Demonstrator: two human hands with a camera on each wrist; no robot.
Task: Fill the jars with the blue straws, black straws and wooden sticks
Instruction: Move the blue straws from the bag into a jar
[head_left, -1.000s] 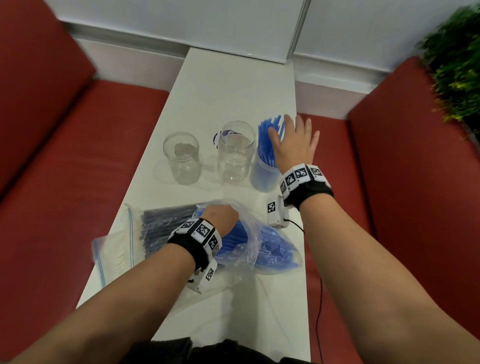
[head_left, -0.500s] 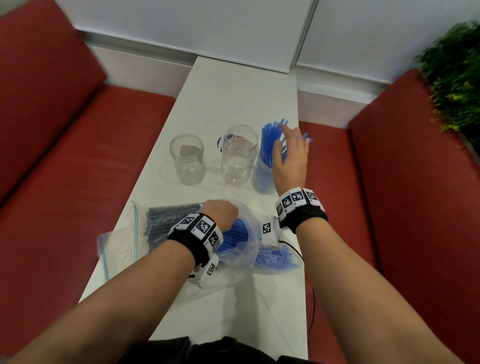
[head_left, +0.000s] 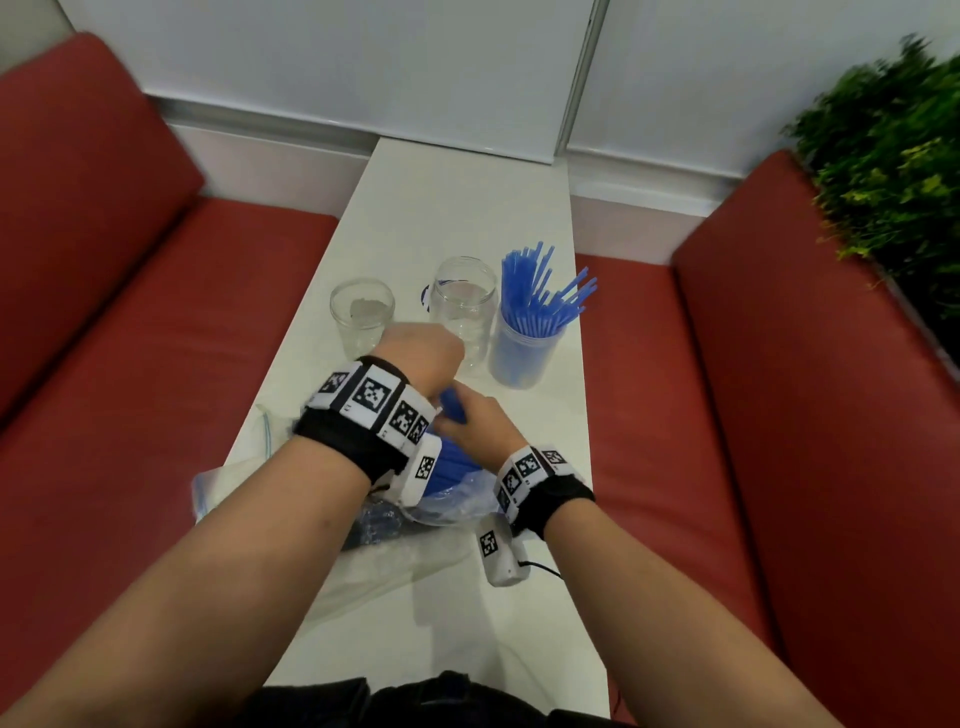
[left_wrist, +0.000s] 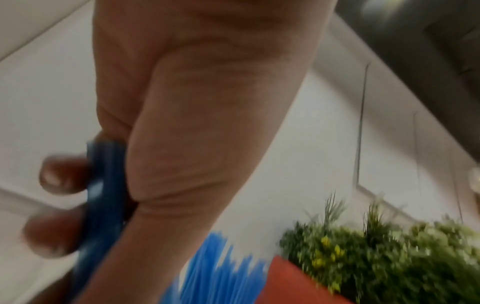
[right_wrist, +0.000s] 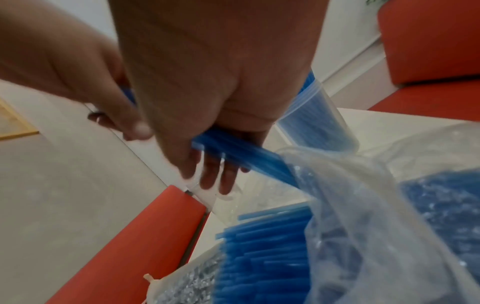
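Three clear jars stand in a row on the white table (head_left: 457, 197): a left jar (head_left: 362, 317) and a middle jar (head_left: 464, 306) with no straws, and a right jar (head_left: 527, 345) packed with blue straws (head_left: 540, 291). My left hand (head_left: 423, 356) grips a bundle of blue straws (head_left: 451, 406) lifted from the plastic bag (head_left: 457, 501); its fingers (left_wrist: 62, 176) curl round the bundle (left_wrist: 103, 185). My right hand (head_left: 480, 423) also holds that bundle (right_wrist: 233, 152), just below the left hand. More blue straws (right_wrist: 267, 246) lie in the bag.
A bag of black straws (head_left: 376, 525) and another clear zip bag (head_left: 228, 483) lie under my left forearm at the table's left edge. Red bench seats (head_left: 156, 338) flank the table. A green plant (head_left: 893, 156) stands at the far right.
My right hand left the filled jar and came back to the bag. My left hand rose out of the bag with a bundle of blue straws, and both hands now meet on it.
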